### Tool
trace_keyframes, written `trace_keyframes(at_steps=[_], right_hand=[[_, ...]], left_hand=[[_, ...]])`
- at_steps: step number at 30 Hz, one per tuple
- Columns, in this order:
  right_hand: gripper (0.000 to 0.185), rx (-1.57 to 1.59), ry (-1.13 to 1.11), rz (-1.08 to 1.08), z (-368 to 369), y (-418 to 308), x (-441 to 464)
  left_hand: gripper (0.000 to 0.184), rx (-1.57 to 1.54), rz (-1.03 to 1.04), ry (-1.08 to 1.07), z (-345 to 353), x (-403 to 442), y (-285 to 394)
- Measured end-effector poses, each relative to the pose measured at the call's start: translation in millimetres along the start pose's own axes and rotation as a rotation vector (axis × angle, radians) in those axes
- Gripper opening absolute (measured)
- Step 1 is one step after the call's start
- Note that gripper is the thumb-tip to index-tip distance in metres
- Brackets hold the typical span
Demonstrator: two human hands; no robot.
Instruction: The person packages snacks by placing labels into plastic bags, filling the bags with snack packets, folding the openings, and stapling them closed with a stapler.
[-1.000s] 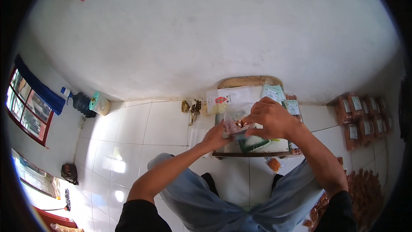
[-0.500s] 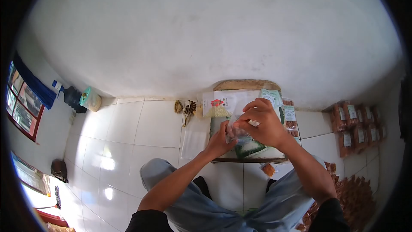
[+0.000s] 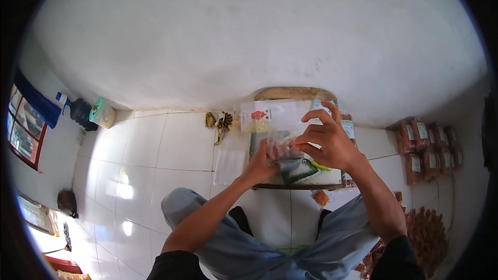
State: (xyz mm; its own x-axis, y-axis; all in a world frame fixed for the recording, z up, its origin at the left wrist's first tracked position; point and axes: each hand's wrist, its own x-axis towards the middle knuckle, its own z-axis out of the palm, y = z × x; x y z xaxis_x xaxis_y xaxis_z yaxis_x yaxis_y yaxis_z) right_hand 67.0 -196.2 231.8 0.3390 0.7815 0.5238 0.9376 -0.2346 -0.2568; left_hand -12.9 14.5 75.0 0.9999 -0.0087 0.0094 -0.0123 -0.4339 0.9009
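Note:
My left hand point(image 3: 258, 162) is closed around the lower left side of a clear plastic bag point(image 3: 282, 148). Reddish-brown contents show through the bag, too blurred to name. My right hand point(image 3: 329, 140) is at the bag's right side, thumb and a fingertip pinched on its edge while other fingers are raised and bent. Below this hand is a small yellow-green thing point(image 3: 321, 167) whose kind I cannot make out. Both hands are above a low wooden table point(image 3: 295, 92), where a printed plastic packet point(image 3: 259, 111) and a green-and-white printed sheet point(image 3: 298, 172) lie.
Labelled brown packs point(image 3: 429, 150) are stacked at right, with a pile of brown pieces point(image 3: 426, 238) nearer me. Packs with green labels point(image 3: 347, 127) lie at the table's right edge. A small orange packet point(image 3: 320, 197) is on the floor. At far left stand a water jug point(image 3: 82, 113) and lidded tub point(image 3: 104, 114).
The right hand has raised and spread its upper fingers; a small white thing seen at it before no longer shows. The yellow-green thing now shows below it. The whole view has shifted slightly.

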Motion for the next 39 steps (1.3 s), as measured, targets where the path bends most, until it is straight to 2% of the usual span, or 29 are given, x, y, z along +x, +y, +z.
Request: trace_keyframes(at_steps=[2, 5, 10, 11, 14, 16, 18, 20, 22, 23, 24, 26, 27, 29, 33, 35, 36, 38, 39], right_hand=[[0.012, -0.004, 0.020, 0.004, 1.0, -3.6, -1.6], [0.030, -0.068, 0.059, -0.003, 10.0, -23.6, -2.5], [0.018, -0.144, 0.064, 0.009, 25.7, -32.9, -10.7], [0.016, -0.071, 0.100, 0.028, 27.1, -32.1, -10.9], [0.012, 0.009, 0.134, 0.061, 18.0, -30.2, -9.5], [0.011, 0.015, 0.132, 0.071, 9.6, -25.5, -7.4], [0.009, 0.142, 0.290, 0.188, 2.6, -17.1, -5.5], [0.007, 0.122, 0.328, 0.186, -7.9, -8.3, -3.6], [0.008, 0.159, 0.416, 0.393, -13.0, -0.9, -3.7], [0.016, 0.157, 0.383, 0.443, -14.4, 2.5, -5.1], [0.016, 0.157, 0.384, 0.441, -11.8, 4.1, -5.6], [0.025, 0.260, 0.291, 0.639, -2.6, 8.8, -8.4], [0.025, 0.260, 0.294, 0.638, 2.3, 11.5, -8.8], [0.031, 0.415, 0.298, 0.785, 9.9, 14.9, -8.2], [0.029, 0.380, 0.374, 0.621, 0.9, 18.2, -4.7], [0.025, 0.123, 0.244, 0.188, -9.1, 19.1, -7.3], [0.025, 0.125, 0.244, 0.185, -13.2, 14.7, -5.6], [0.017, 0.039, 0.079, 0.044, -19.6, 4.9, -4.0], [0.020, 0.031, 0.029, 0.052, -19.6, 4.5, -4.4]], left_hand=[[0.070, -0.028, -0.004, 0.023, 2.8, 1.4, -8.3], [0.067, 0.011, 0.064, 0.047, 1.0, -2.6, 8.4], [0.066, 0.053, 0.024, -0.063, 3.0, -0.8, -3.6], [0.066, 0.083, 0.036, -0.073, 5.0, -0.3, -9.7], [0.067, 0.122, 0.149, -0.001, 10.0, 1.4, -24.6], [0.071, 0.106, 0.093, 0.001, 6.2, -3.7, -5.6], [0.074, 0.088, 0.038, 0.005, 6.4, -5.4, 0.3], [0.081, -0.005, 0.063, 0.108, 10.1, -9.1, -5.9], [0.085, 0.005, 0.148, 0.166, 13.7, -10.6, -9.6], [0.089, 0.014, 0.232, 0.218, 15.1, -11.3, -11.8], [0.089, 0.015, 0.233, 0.220, 16.1, -11.3, -16.3], [0.087, 0.107, 0.296, 0.272, 17.9, -11.0, -24.8], [0.087, 0.109, 0.299, 0.272, 18.4, -12.1, -25.7], [0.084, 0.199, 0.263, 0.245, 18.6, -13.7, -27.8], [0.082, 0.247, 0.225, 0.165, 9.3, -17.4, -0.9], [0.080, 0.297, 0.134, 0.085, 5.2, -17.5, 14.1], [0.080, 0.298, 0.132, 0.089, 5.0, -16.8, 13.6], [0.076, 0.251, 0.244, 0.101, 5.2, -16.6, 10.7], [0.076, 0.251, 0.240, 0.102, 5.4, -16.4, 8.8]])
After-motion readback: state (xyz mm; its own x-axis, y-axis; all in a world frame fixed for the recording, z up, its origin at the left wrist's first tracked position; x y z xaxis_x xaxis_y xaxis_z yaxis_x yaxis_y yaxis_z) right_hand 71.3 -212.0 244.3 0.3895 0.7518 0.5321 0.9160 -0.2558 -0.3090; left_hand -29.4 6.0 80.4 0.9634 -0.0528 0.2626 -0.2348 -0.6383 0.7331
